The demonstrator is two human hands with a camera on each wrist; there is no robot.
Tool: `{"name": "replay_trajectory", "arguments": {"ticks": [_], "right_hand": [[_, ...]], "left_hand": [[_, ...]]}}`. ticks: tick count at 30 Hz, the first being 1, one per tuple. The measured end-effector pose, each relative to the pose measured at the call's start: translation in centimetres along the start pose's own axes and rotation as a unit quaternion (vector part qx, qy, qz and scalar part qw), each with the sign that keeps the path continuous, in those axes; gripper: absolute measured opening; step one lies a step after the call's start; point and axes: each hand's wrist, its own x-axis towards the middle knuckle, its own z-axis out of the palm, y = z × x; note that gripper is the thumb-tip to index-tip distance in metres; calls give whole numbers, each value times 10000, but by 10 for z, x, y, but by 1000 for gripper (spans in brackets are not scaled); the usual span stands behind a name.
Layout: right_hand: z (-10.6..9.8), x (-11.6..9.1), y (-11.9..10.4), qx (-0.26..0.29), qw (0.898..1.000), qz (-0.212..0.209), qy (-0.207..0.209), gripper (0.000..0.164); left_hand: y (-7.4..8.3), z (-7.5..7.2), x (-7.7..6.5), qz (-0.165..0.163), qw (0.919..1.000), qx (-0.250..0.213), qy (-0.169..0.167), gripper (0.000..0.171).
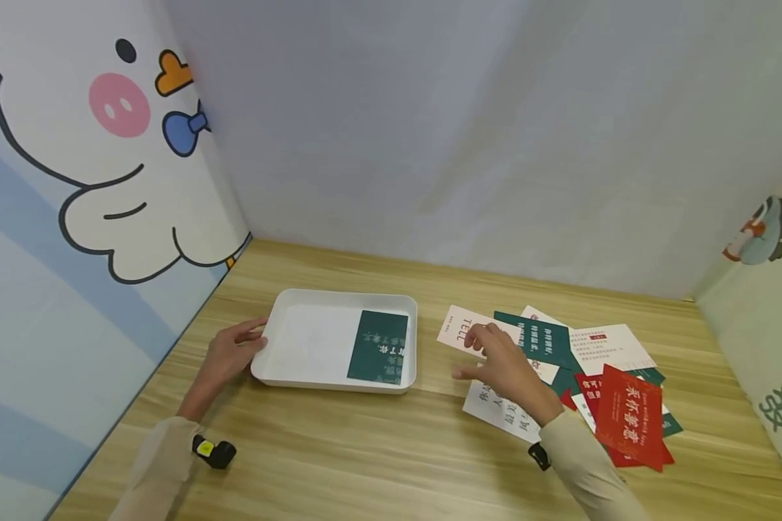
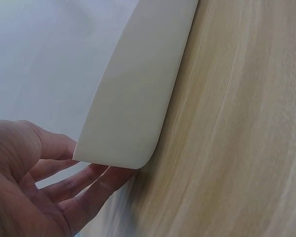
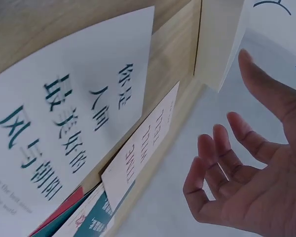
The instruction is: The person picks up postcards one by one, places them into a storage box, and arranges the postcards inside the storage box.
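One TELL card (image 1: pixel 456 330) is lying beneath the right hand (image 1: pixel 505 365), jutting out leftward.
We are seeing that hand's fingers (image 3: pixel 223 146) spread, empty, above the table (image 1: pixel 365 449); the left hand (image 1: pixel 230 354) is pinching the tray (image 1: pixel 306 344).

Two hands (image 1: pixel 231 352) (image 1: pixel 503 365) are showing over one wooden table (image 1: pixel 339 456), one white tray (image 1: pixel 309 344) is holding one green card (image 1: pixel 378 347), and more than six cards (image 1: pixel 630 423) are lying outside.
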Motion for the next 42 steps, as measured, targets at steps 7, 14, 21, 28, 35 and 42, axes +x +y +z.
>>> {"name": "replay_trajectory", "arguments": {"ticks": [7, 14, 21, 28, 35, 42], "right_hand": [[-10, -10, 23, -43, 9982, 306, -512, 53], [-15, -17, 46, -140, 9945, 706, -759, 65], [-13, -24, 61, -277, 9931, 751, -859, 71], [-9, -26, 67, -456, 9942, 623, -750, 72], [-4, -22, 69, -604, 9932, 651, -757, 73], [-4, -20, 67, -626, 9899, 890, -910, 70]], "left_hand": [[-1, 1, 1, -13, 10000, 11, 21, 48], [-3, 1, 2, -29, 10000, 6, 11, 48], [-2, 0, 1, 62, 10000, 56, 44, 47], [0, 1, 0, 32, 10000, 62, 44, 47], [-1, 1, 0, 24, 10000, 76, 51, 47], [-1, 1, 2, 16, 10000, 90, 18, 48]]}}
